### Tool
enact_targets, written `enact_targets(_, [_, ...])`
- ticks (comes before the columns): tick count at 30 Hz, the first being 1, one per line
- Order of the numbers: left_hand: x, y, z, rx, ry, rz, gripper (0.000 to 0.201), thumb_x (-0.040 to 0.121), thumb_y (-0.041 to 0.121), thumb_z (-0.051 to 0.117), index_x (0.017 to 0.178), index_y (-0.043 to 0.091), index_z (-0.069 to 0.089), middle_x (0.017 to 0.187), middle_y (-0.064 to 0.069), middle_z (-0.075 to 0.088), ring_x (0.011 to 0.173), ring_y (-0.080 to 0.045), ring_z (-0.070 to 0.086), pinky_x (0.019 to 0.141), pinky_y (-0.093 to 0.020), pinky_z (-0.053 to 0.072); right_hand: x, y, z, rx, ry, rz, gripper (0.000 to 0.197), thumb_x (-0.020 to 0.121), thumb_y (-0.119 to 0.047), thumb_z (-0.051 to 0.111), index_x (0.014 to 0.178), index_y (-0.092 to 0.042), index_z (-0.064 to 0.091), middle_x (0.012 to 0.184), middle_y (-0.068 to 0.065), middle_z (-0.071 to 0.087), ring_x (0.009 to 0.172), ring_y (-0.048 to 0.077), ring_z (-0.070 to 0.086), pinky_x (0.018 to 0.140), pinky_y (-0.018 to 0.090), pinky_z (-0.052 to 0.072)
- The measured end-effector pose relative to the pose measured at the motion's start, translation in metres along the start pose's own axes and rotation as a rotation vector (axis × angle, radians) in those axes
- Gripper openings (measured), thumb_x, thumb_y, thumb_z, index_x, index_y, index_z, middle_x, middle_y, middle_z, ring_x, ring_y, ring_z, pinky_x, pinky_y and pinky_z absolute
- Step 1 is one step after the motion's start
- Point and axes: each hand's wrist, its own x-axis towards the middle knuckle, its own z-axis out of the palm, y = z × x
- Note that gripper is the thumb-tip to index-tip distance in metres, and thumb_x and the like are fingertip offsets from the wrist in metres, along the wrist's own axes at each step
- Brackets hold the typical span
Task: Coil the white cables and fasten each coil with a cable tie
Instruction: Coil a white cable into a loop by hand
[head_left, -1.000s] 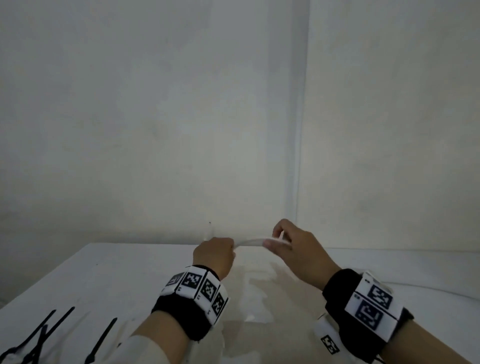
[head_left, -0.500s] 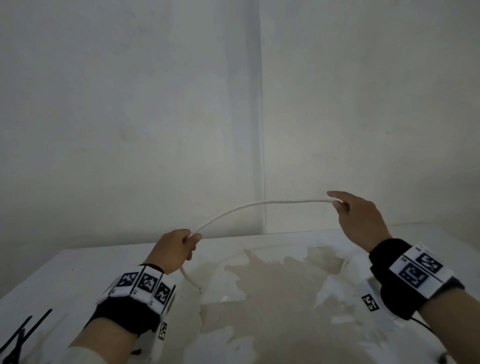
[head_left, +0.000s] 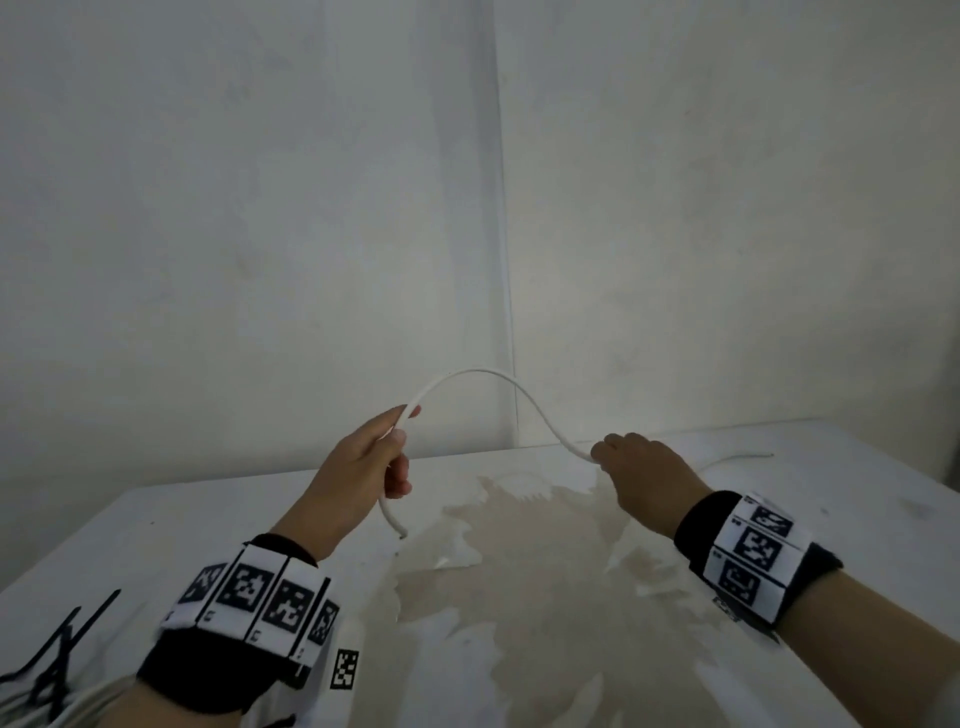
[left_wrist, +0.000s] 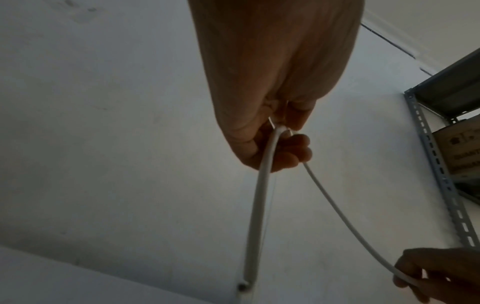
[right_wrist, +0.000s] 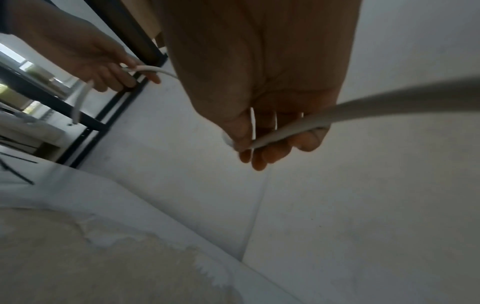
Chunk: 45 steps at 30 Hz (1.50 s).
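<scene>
From the head view, my left hand (head_left: 363, 467) pinches a thin, round white cable (head_left: 483, 375) between thumb and curled fingers, held up above the white table (head_left: 156, 525). The cable's short cut end hangs just below that hand; the rest arches up and over to the right, then dips into my right hand (head_left: 644, 478), whose fingers are curled round it. Beyond my right hand more cable lies on the table. Black cable ties (head_left: 52, 660) lie on the table near my left forearm.

From the left wrist view, my left hand (left_wrist: 275, 127) is clamped on the cable (left_wrist: 259, 201): one smooth, pale strand drops straight down to its dark-tipped end, the other curves off to my right hand (left_wrist: 439, 273).

From the right wrist view, my right hand (right_wrist: 262, 115) holds the cable (right_wrist: 298, 127) across its bent fingers, thumb pressed against it. My left hand (right_wrist: 85, 57) is off to the left, with the cable end dangling beneath it.
</scene>
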Motion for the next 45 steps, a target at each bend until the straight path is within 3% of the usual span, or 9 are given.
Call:
enact_targets(4, [-0.009, -0.001, 0.005, 0.06, 0.098, 0.096, 0.026, 0.1, 0.022, 0.034, 0.107, 0.034, 0.056, 0.064, -0.001, 0.038, 0.051, -0.007, 0.036, 0.046, -0.016, 0.035, -0.02, -0.022, -0.002, 0.041, -0.042, -0.092, 0.048, 0.098, -0.01, 0.027, 0.145, -0.015, 0.017, 0.13, 0.008, 0.045, 0.113, 0.026, 0.046, 0.083, 0.033, 0.038])
enact_targets(6, [-0.012, -0.001, 0.008, 0.066, 0.15, 0.056, 0.031, 0.1, 0.022, 0.03, 0.097, 0.034, 0.058, 0.065, -0.001, 0.037, 0.053, -0.011, 0.031, 0.047, -0.022, 0.029, -0.03, -0.034, 0.001, 0.012, 0.034, -0.191, 0.043, 0.098, -0.023, 0.038, 0.141, -0.018, 0.03, 0.114, 0.006, 0.058, 0.095, 0.025, 0.059, 0.058, 0.031, 0.036])
enact_targets(9, [-0.015, 0.0, 0.014, 0.19, 0.134, 0.052, 0.034, 0.098, 0.013, 0.028, 0.095, 0.021, 0.06, 0.067, -0.002, 0.038, 0.055, -0.016, 0.031, 0.05, -0.027, 0.027, -0.04, -0.047, 0.002, -0.134, 0.156, -0.373, 0.028, 0.055, -0.028, 0.085, 0.076, -0.026, 0.068, 0.059, -0.007, 0.06, 0.044, 0.014, 0.055, 0.038, 0.018, 0.018])
enact_targets(11, [-0.02, 0.0, 0.017, 0.256, 0.092, 0.066, 0.03, 0.096, 0.009, 0.032, 0.095, 0.014, 0.061, 0.064, -0.003, 0.041, 0.054, -0.016, 0.035, 0.052, -0.028, 0.03, -0.041, -0.052, 0.006, -0.143, 0.208, -0.44, 0.029, 0.043, -0.023, 0.087, 0.062, -0.028, 0.066, 0.058, -0.009, 0.057, 0.046, 0.011, 0.051, 0.04, 0.018, 0.03])
enact_targets(17, [-0.035, -0.003, 0.019, 0.212, -0.068, 0.009, 0.023, 0.098, 0.022, 0.04, 0.098, 0.02, 0.063, 0.067, 0.002, 0.046, 0.043, 0.0, 0.048, 0.051, -0.013, 0.039, -0.059, -0.07, -0.011, 0.192, 0.388, -0.639, 0.023, 0.063, -0.011, 0.079, 0.079, -0.023, 0.067, 0.062, -0.011, 0.062, 0.051, 0.013, 0.052, 0.048, 0.017, 0.036])
enact_targets(21, [-0.046, 0.0, 0.028, 0.258, -0.164, -0.009, 0.025, 0.098, 0.024, 0.039, 0.099, 0.023, 0.064, 0.067, 0.003, 0.044, 0.048, -0.005, 0.037, 0.048, -0.01, 0.032, -0.059, -0.074, -0.027, 0.445, 0.342, -0.579, 0.023, 0.085, -0.02, 0.041, 0.08, -0.014, 0.063, 0.073, 0.001, 0.062, 0.059, 0.019, 0.054, 0.057, 0.023, 0.032])
enact_targets(29, [-0.061, 0.014, 0.043, 0.185, -0.25, -0.064, 0.039, 0.098, 0.025, 0.033, 0.083, 0.015, 0.067, 0.044, 0.016, 0.044, 0.043, -0.002, 0.037, 0.044, -0.008, 0.029, -0.055, -0.073, -0.04, 0.813, 0.298, -0.303, 0.019, 0.096, -0.016, 0.042, 0.11, -0.014, 0.056, 0.066, -0.017, 0.047, 0.059, 0.004, 0.043, 0.062, 0.019, 0.034])
enact_targets(41, [-0.068, 0.015, 0.044, 0.003, -0.285, -0.14, 0.034, 0.096, 0.031, 0.041, 0.087, 0.017, 0.071, 0.068, 0.006, 0.042, 0.055, -0.008, 0.033, 0.047, -0.009, 0.036, -0.051, -0.069, -0.043, 0.906, 0.166, -0.178, 0.023, 0.098, -0.021, 0.038, 0.102, -0.018, 0.06, 0.062, -0.009, 0.048, 0.058, 0.006, 0.043, 0.059, 0.016, 0.032])
enact_targets(45, [-0.068, 0.016, 0.042, -0.053, -0.319, -0.145, 0.033, 0.096, 0.029, 0.039, 0.091, 0.017, 0.069, 0.069, 0.008, 0.045, 0.056, -0.006, 0.034, 0.051, -0.008, 0.037, -0.05, -0.07, -0.04, 0.961, 0.08, -0.24, 0.031, 0.099, -0.033, 0.036, 0.094, -0.018, 0.062, 0.082, 0.005, 0.062, 0.075, 0.023, 0.053, 0.074, 0.036, 0.042])
